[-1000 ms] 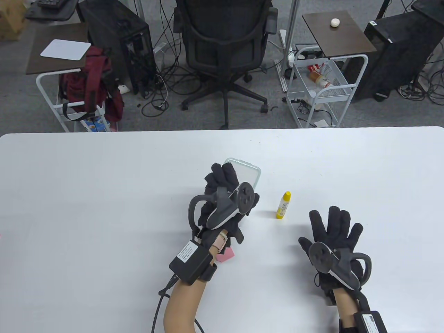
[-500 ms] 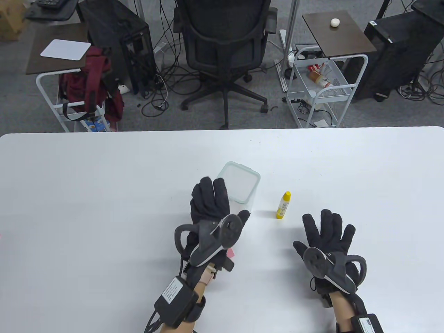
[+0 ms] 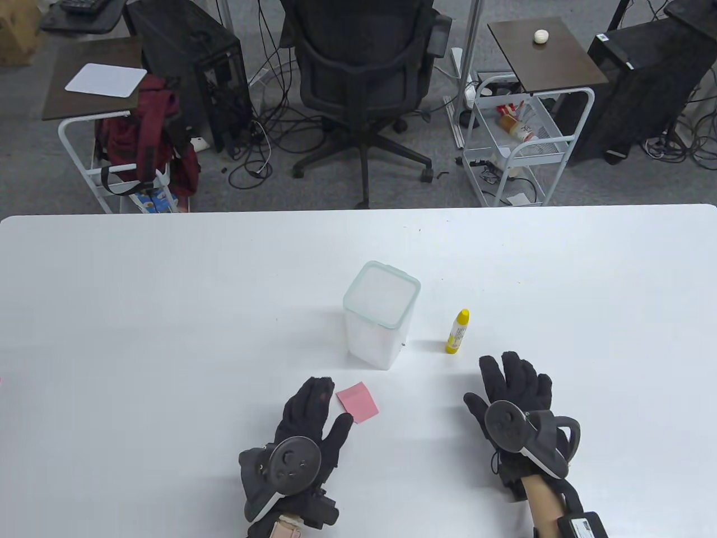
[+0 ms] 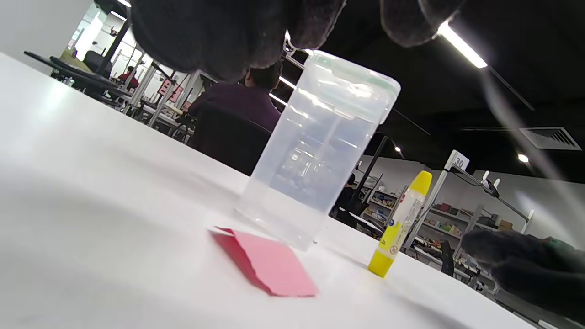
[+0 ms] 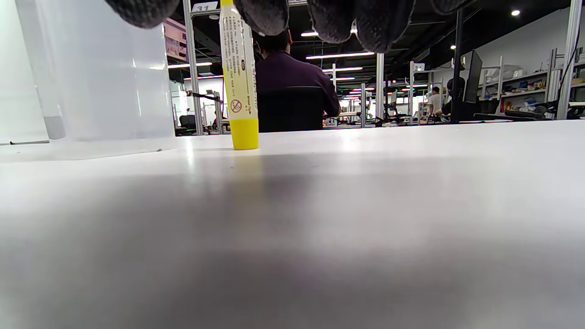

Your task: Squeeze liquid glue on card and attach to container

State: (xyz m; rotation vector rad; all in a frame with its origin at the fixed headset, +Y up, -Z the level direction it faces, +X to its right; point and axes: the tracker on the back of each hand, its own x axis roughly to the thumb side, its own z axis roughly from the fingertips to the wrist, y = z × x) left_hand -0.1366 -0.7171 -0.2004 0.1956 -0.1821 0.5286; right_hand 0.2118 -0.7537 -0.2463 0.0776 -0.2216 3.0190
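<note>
A clear lidded plastic container point(image 3: 380, 316) stands upright in the middle of the white table point(image 3: 140, 314). A pink card point(image 3: 358, 402) lies flat just in front of it. A yellow-capped glue bottle point(image 3: 457, 332) stands upright to the container's right. My left hand point(image 3: 311, 428) lies open on the table, its thumb beside the card's near edge, holding nothing. My right hand point(image 3: 512, 392) rests open and flat in front of the glue bottle, apart from it. The left wrist view shows the container point(image 4: 315, 155), the card point(image 4: 267, 262) and the glue bottle point(image 4: 400, 226). The right wrist view shows the glue bottle point(image 5: 240, 82).
Beyond the table's far edge stand an office chair point(image 3: 361, 73), a white wire cart point(image 3: 518, 140) and a side table with a red backpack point(image 3: 148, 134). The container's wall fills the left of the right wrist view point(image 5: 91, 73).
My left hand let go of the container and drew back toward me, uncovering the pink card. My right hand slid a little back and left, staying open.
</note>
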